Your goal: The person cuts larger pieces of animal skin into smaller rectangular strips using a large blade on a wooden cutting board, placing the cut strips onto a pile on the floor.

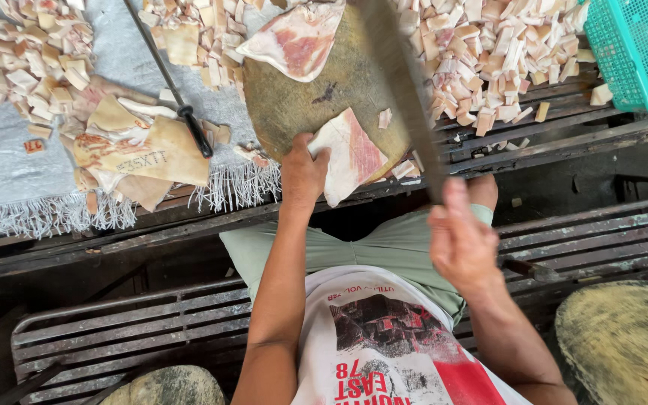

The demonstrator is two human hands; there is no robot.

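While our left hand [303, 174] presses flat on a slab of raw pork [350, 154] at the near edge of the round chopping block [316, 97], our right hand [460, 238] is clenched around the handle of a long cleaver [403, 82], its blade raised and blurred above the block's right side. We judge the cutting well along: heaps of small cut cubes [504, 52] lie past the block to the right, beside a teal basket [639, 52], and more cubes [28, 60] sit on the grey cloth [9, 165] at far left. Still uncut, as far as we can see, are the slab under our fingers, a second slab [298, 37] at the block's far edge, and several skin pieces [140, 150] on the cloth (one lies under a thin dark-handled rod [181, 97]). The held slab lies just left of the blade, apart from it.
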